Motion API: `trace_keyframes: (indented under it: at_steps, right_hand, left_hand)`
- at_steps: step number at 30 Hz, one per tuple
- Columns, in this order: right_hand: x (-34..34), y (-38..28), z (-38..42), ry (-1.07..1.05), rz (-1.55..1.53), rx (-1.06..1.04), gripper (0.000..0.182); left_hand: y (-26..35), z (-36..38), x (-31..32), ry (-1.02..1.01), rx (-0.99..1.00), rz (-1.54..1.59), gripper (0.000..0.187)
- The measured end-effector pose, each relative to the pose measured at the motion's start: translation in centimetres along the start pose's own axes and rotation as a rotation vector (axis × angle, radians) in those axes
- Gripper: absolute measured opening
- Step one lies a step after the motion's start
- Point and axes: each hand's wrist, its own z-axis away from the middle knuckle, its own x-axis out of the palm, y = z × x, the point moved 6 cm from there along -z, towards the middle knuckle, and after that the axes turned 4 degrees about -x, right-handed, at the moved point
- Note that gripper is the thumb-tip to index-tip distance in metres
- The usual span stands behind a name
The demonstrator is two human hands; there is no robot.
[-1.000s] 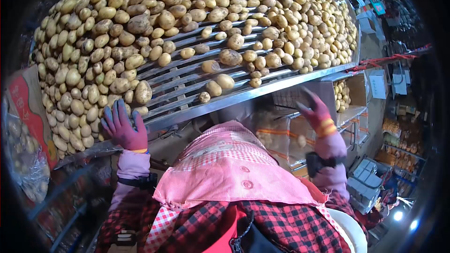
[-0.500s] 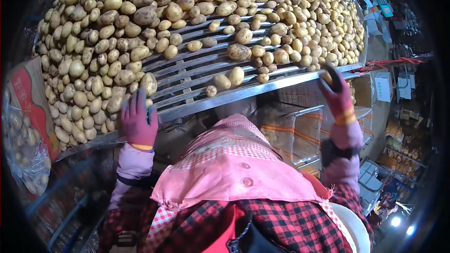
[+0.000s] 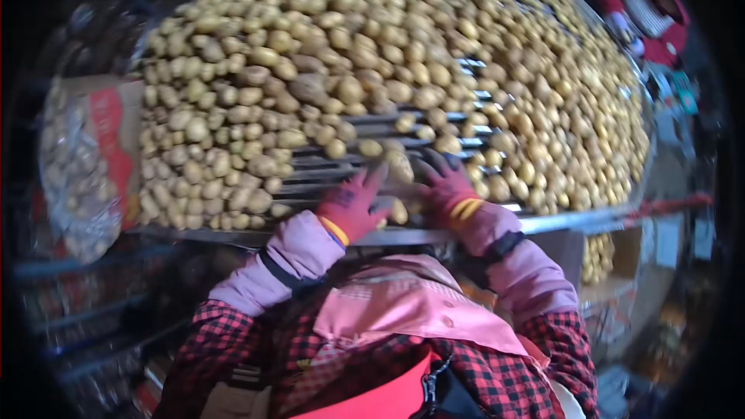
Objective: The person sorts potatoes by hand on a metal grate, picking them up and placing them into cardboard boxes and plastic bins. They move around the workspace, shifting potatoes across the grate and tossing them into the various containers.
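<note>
Potatoes (image 3: 326, 85): heaped across the slatted desk (image 3: 341, 174), densest from 9 o'clock round to 3 o'clock; the picture is motion-blurred.
Desk: metal bars run roughly 9 o'clock to 3 o'clock; a bare patch lies at the near edge, between the hands.
Left hand (image 3: 351, 206): red-gloved, at the near rail, fingers spread and pointing toward 12 o'clock; palm down on the bars. Whether it presses on anything cannot be told.
Right hand (image 3: 444, 185): red-gloved, just beside the left hand at its 2 o'clock, fingers spread and laid on the bars, tips toward 11 o'clock. No grip is visible.
Long potato (image 3: 398, 164): lies between the two hands, just beyond the fingertips; long axis runs about 11 o'clock to 5 o'clock. Contact with either hand cannot be told.
Small potato (image 3: 399, 212): at the near rail between the wrists, too blurred to give an axis.
Bag (image 3: 74, 163): clear, filled with potatoes, at 9 o'clock beside a red carton (image 3: 112, 132).
Co-worker's sleeve (image 3: 656, 12): red, at 2 o'clock beyond the heap.
</note>
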Motion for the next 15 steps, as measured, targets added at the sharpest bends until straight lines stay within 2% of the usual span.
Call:
trace_keyframes:
  at_steps: [1, 3, 4, 5, 6, 7, 8, 9, 10, 11, 13, 14, 15]
  right_hand:
    - [-1.9, 1.5, 0.2, -0.015, -0.110, 0.005, 0.045]
    - [-2.7, 6.0, 2.0, -0.151, -0.008, 0.133, 0.051]
    - [-3.9, 8.1, 3.1, -0.010, -0.067, 0.140, 0.050]
    - [-1.8, 10.9, 4.3, 0.194, 0.064, 0.012, 0.049]
    - [-1.1, 13.6, 5.2, -0.042, 0.211, 0.060, 0.048]
    - [-3.0, 15.6, 5.6, 0.102, 0.183, 0.166, 0.050]
    - [-4.1, 17.5, 5.9, -0.051, 0.245, 0.238, 0.050]
    - [-4.4, 19.7, 6.4, -0.028, 0.321, 0.197, 0.050]
    - [-3.3, 23.0, 7.6, -0.092, 0.297, 0.227, 0.048]
    - [-5.1, 23.5, 7.6, -0.053, 0.217, 0.226, 0.051]
    - [-6.2, 27.4, 7.9, -0.290, 0.203, 0.429, 0.053]
    - [-7.6, 29.1, 7.7, -0.245, 0.257, 0.591, 0.050]
    - [-6.7, 34.1, 9.2, -0.149, 0.326, 0.564, 0.047]
  left_hand:
    - [0.1, 0.8, -0.8, -0.194, -0.137, -0.095, 0.072]
    - [-1.4, 1.1, 3.1, -0.469, -0.168, -0.013, 0.074]
    - [-0.8, 0.9, 4.6, -0.376, -0.089, 0.051, 0.074]
    - [0.5, 0.2, 5.5, -0.280, -0.006, 0.113, 0.074]
    - [2.7, -1.3, 4.7, -0.239, 0.018, 0.182, 0.074]
    - [4.5, -2.5, 3.7, -0.198, 0.051, 0.253, 0.074]
    - [5.1, -3.0, 2.9, -0.099, 0.081, 0.330, 0.073]
    - [5.2, -2.9, 2.2, -0.001, 0.106, 0.403, 0.072]
    - [4.4, -2.5, 1.2, 0.155, 0.162, 0.431, 0.070]
    - [3.0, -1.8, -0.2, 0.235, 0.127, 0.403, 0.069]
    - [-0.2, 1.1, -3.4, 0.388, 0.068, 0.346, 0.067]
    - [-2.5, 2.8, -4.7, 0.478, 0.020, 0.327, 0.067]
    - [-4.7, 4.9, -5.9, 0.563, -0.028, 0.311, 0.067]
